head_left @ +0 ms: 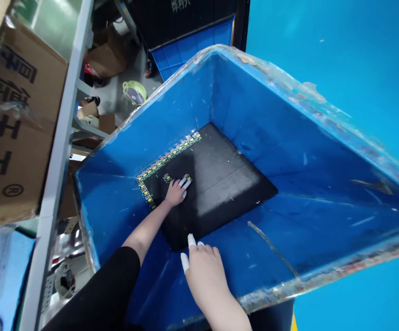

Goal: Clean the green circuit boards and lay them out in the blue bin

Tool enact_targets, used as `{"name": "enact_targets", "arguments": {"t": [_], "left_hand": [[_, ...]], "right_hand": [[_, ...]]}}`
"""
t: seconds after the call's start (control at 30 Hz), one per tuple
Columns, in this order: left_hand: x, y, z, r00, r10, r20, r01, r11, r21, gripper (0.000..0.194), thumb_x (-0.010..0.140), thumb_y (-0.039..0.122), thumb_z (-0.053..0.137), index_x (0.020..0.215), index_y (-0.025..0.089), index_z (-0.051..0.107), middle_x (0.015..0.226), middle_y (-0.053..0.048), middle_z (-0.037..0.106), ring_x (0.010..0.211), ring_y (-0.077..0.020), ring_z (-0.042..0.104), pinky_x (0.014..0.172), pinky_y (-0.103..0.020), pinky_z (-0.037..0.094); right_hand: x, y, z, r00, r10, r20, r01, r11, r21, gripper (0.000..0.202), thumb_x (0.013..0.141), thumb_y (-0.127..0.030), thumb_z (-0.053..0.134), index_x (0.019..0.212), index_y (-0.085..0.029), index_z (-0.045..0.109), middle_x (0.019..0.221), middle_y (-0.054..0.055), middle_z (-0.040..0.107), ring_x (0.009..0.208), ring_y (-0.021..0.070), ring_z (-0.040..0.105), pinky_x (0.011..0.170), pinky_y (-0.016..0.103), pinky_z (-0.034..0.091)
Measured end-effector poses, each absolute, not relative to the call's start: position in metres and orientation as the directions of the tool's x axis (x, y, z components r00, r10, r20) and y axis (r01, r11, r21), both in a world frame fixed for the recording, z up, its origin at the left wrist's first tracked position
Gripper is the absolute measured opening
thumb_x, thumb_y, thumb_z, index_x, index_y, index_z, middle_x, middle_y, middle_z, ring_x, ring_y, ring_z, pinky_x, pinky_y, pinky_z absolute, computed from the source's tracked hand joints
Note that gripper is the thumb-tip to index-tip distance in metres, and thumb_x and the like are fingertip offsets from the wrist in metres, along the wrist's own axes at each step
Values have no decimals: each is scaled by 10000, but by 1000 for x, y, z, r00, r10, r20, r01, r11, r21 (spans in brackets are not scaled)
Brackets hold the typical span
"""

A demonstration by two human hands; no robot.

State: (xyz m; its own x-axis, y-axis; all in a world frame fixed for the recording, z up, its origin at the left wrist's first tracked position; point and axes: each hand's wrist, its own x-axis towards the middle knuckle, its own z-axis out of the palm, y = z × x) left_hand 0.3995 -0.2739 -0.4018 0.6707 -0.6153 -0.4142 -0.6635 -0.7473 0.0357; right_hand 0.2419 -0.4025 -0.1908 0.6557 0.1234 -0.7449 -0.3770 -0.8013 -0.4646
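My left hand (176, 193), with white finger cots on some fingertips, reaches down into a large blue bin (144, 142). Its fingertips are at a small circuit board (188, 177) and appear to grip it just above or on the black sheet (216, 174) at the bottom. Another small board (166, 178) lies beside that hand. A row of similar boards (171, 154) lines the sheet's far left edge and turns along its near left side. My right hand (208, 273), also wearing white finger cots, hovers over the bin's near wall, fingers apart and holding nothing.
The bin's taped rim (309, 99) surrounds the work on all sides. At the left stand a grey metal rack (59, 124) and a big cardboard box (16, 124). Beyond lie a green round item (135, 92) and another blue crate (192, 46).
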Motion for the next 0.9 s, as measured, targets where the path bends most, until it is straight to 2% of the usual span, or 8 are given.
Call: {"name": "enact_targets", "arguments": {"t": [0.3,0.47,0.6,0.77,0.9], "left_hand": [[470,-365,-421,633,-695,-342,-733,-680,25,506,948,362,583,1416,213,464,1540,-122,395,1408,-343,367,1146,-624,265],[511,-408,-426,590,-741,-320,-777,-629,23,520,950,382,571,1423,195,463,1563,-122,376,1463,-339,278,1181,-621,165],[543,-430,-426,579,-754,-310,-789,-614,19,508,951,377,560,1407,165,488,1537,-139,423,1490,-325,224,1199,-602,87],[576,-430,-425,619,-726,-299,-762,-648,-4,546,950,345,546,1436,116,449,1530,-188,424,1490,-342,223,1193,-604,95],[588,-416,-424,629,-717,-300,-755,-655,-17,561,936,330,580,1440,128,438,1544,-171,407,1473,-331,267,1190,-575,149]], "right_hand": [[235,-395,-206,656,155,-739,-386,-772,-505,388,940,-121,435,1254,-86,661,1073,236,719,1069,353,650,959,500,455],[227,-387,-210,671,142,-728,-381,-776,-503,351,914,-90,464,1120,-140,743,1074,192,737,1086,343,649,1014,518,422],[223,-385,-210,682,131,-719,-393,-764,-512,282,921,-166,519,1049,-169,770,1042,169,755,1095,344,651,1025,513,423],[225,-384,-212,647,151,-748,-416,-752,-512,228,870,-157,594,991,-192,785,1020,136,768,1066,327,671,1042,516,442],[227,-384,-212,622,170,-764,-420,-751,-509,276,894,-109,548,995,-194,790,1024,127,774,1088,316,674,1050,514,452]]}}
